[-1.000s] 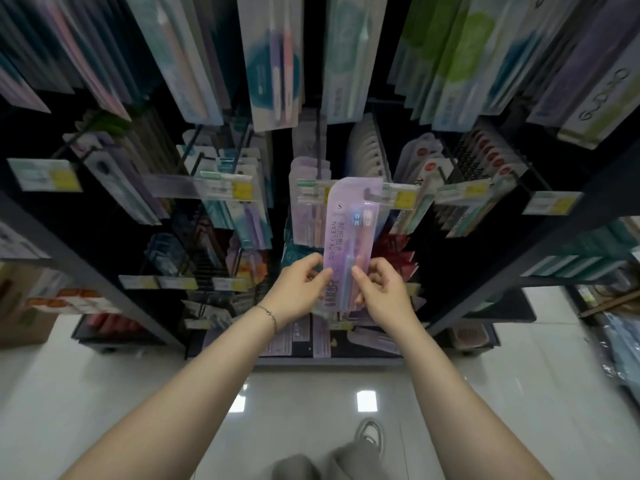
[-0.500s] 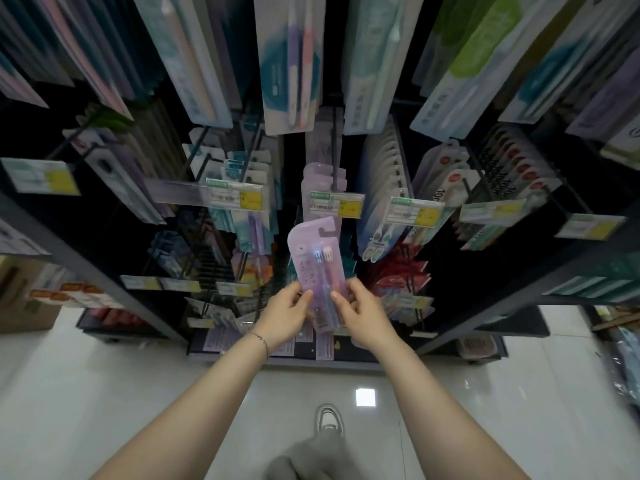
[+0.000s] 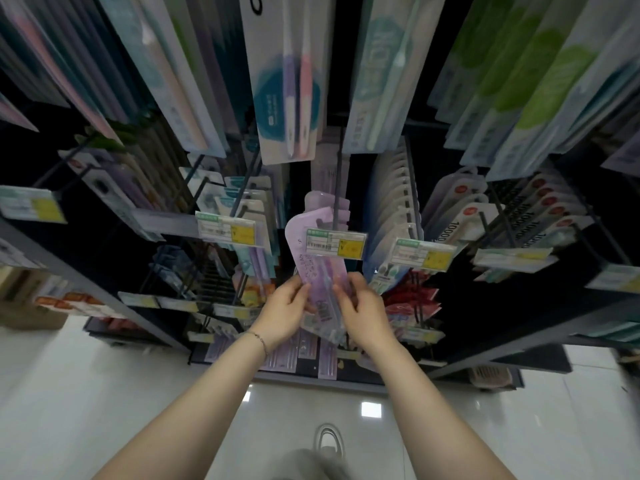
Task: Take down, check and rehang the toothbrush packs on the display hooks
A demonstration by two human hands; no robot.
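Observation:
A lilac toothbrush pack [image 3: 317, 261] with two brushes inside is held up in front of the centre display hook [image 3: 336, 188]. My left hand [image 3: 285, 311] grips its lower left edge and my right hand [image 3: 362, 310] grips its lower right edge. The pack's top hanger slot sits right at the hook's tip, just behind the yellow-and-white price tag [image 3: 336, 243]. Several more lilac packs [image 3: 327, 206] hang further back on the same hook. I cannot tell whether the slot is over the hook.
Rows of hooks with other toothbrush packs surround the spot: white packs [image 3: 394, 202] to the right, teal ones [image 3: 249, 209] to the left, long boxed packs [image 3: 287, 81] overhead. Price tags [image 3: 227, 232] jut out at hook ends. Below are lower shelves and a glossy white floor [image 3: 104, 393].
Both hands dropped the pack below the hooks, then raised it again; its top now sits at the centre hook's tip behind the price tag.

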